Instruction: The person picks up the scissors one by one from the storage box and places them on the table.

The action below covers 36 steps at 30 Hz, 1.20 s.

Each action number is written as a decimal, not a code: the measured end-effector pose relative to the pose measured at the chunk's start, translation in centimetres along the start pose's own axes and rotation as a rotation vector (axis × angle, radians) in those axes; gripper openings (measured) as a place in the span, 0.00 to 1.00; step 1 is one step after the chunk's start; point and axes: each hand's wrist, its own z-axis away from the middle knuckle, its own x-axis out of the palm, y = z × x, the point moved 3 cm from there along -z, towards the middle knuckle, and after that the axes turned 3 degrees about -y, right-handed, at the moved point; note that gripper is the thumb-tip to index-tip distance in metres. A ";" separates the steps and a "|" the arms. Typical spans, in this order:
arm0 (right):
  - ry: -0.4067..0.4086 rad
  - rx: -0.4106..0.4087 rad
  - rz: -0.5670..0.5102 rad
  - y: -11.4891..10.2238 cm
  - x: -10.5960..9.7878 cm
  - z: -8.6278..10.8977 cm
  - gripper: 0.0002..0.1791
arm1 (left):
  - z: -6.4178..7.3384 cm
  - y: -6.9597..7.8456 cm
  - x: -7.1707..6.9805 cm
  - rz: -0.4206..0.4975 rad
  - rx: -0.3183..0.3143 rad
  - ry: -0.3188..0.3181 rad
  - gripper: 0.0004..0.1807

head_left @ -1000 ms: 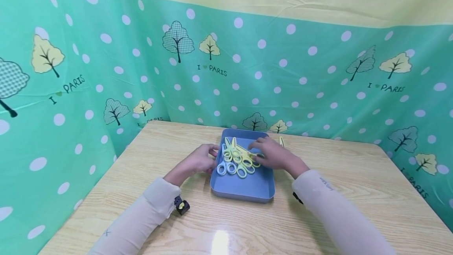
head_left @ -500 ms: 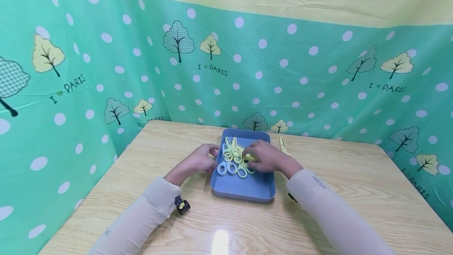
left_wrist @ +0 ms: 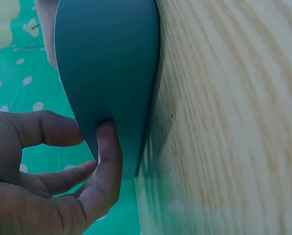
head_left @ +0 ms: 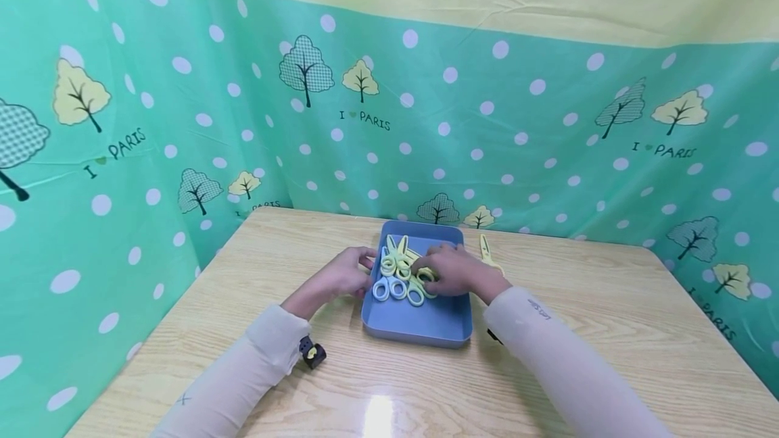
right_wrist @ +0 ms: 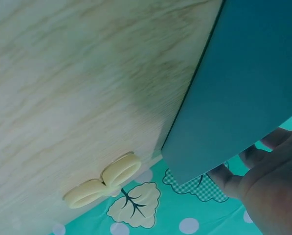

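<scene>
A blue-grey tray [head_left: 420, 324] stands on the table, with several small scissors heaped in its left half. Among them are a light blue pair [head_left: 381, 289] and pale yellow-green pairs [head_left: 402, 268]. My left hand [head_left: 345, 272] grips the tray's left side, thumb and fingers on either side of its wall [left_wrist: 111, 68]. Over the tray's right wall reaches my right hand [head_left: 456, 270], its bent fingers down at the yellow scissors' handles [head_left: 426, 277]. The wall hides most of those fingers in the right wrist view; I cannot tell whether they hold a pair.
Just right of the tray, a single yellow pair of scissors [head_left: 485, 249] lies on the wooden table [head_left: 578, 316]; its handles [right_wrist: 87, 193] show in the right wrist view. A green and yellow printed curtain [head_left: 499, 120] hangs behind the table and along its left side.
My right hand has moved left and slightly toward me, over the heap. The top yellow-green scissors have shifted slightly left. More of the pair outside the tray shows. My left hand stays put.
</scene>
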 end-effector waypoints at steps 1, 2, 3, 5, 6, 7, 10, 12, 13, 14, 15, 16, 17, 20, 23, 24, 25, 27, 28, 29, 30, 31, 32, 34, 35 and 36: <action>-0.002 0.002 0.002 0.0 0.0 0.0 0.21 | 0.0 0.0 0.0 -0.001 0.000 0.000 0.41; -0.002 0.003 0.002 -0.1 0.0 0.0 0.21 | 0.0 0.0 0.0 -0.002 -0.002 0.000 0.41; -0.003 0.004 0.003 -0.1 0.0 0.0 0.21 | 0.0 0.0 0.0 -0.003 -0.004 0.000 0.41; -0.006 0.008 0.011 -0.3 -0.1 0.0 0.21 | 0.1 0.0 0.0 -0.005 -0.007 0.001 0.41; -0.007 0.010 0.013 -0.3 -0.1 0.0 0.21 | 0.1 0.0 0.0 -0.005 -0.009 0.001 0.40; -0.009 0.011 0.022 -0.4 -0.1 0.0 0.21 | 0.1 0.0 0.0 -0.008 -0.009 0.002 0.40; -0.008 0.015 0.063 -0.6 -0.2 0.2 0.20 | 0.1 0.0 0.1 -0.008 -0.008 0.004 0.40; -0.001 0.018 0.080 -0.7 -0.3 0.2 0.19 | 0.1 0.0 0.1 -0.005 -0.006 0.004 0.41; 0.003 0.019 0.092 -0.8 -0.4 0.3 0.19 | 0.1 0.0 0.1 -0.004 -0.003 0.003 0.41; 0.009 0.019 0.097 -0.9 -0.5 0.3 0.18 | 0.1 0.0 0.1 -0.003 -0.003 0.003 0.41; 0.016 0.017 0.107 -1.0 -0.6 0.4 0.18 | 0.1 0.0 0.1 -0.002 -0.002 0.003 0.41; 0.022 0.013 0.112 -1.1 -0.7 0.5 0.18 | 0.1 0.0 0.1 -0.001 -0.001 0.003 0.41; 0.026 0.009 0.122 -1.1 -0.9 0.6 0.19 | 0.1 0.0 0.1 0.000 0.001 0.003 0.41; 0.039 0.003 0.150 -1.4 -1.3 0.9 0.21 | 0.1 0.0 0.1 0.000 0.006 0.003 0.42; 0.048 0.002 0.172 -1.4 -1.6 1.1 0.21 | 0.1 0.0 0.0 0.004 0.009 0.002 0.42; 0.051 0.005 0.175 -1.3 -1.6 1.1 0.21 | 0.1 0.0 0.0 0.004 0.008 0.001 0.42; 0.058 0.005 0.178 -1.2 -1.6 1.2 0.20 | 0.1 0.0 0.0 0.005 0.006 0.000 0.42; 0.076 0.007 0.177 -1.1 -1.6 1.3 0.19 | 0.1 -0.1 0.0 0.007 0.003 -0.001 0.42; 0.088 0.007 0.172 -1.1 -1.7 1.4 0.19 | 0.1 -0.1 0.0 0.007 0.003 -0.001 0.42; 0.101 0.008 0.171 -1.0 -1.7 1.5 0.19 | 0.1 -0.1 0.0 0.006 0.002 -0.001 0.42; 0.113 0.011 0.163 -0.9 -1.8 1.6 0.18 | 0.1 -0.1 0.0 0.006 0.002 0.000 0.42; 0.127 0.013 0.151 -0.9 -1.8 1.7 0.18 | 0.1 -0.1 0.0 0.006 0.001 0.001 0.42; 0.137 0.015 0.142 -0.9 -1.9 1.7 0.18 | 0.1 -0.1 0.0 0.006 0.003 0.001 0.42; 0.158 0.020 0.128 -0.8 -2.0 1.9 0.18 | 0.1 -0.1 0.1 0.001 0.004 0.002 0.43; 0.167 0.024 0.125 -0.7 -2.0 2.0 0.18 | 0.1 -0.1 0.1 -0.001 0.004 0.002 0.43; 0.176 0.027 0.123 -0.6 -2.0 2.1 0.19 | 0.1 -0.1 0.1 -0.003 0.004 0.002 0.43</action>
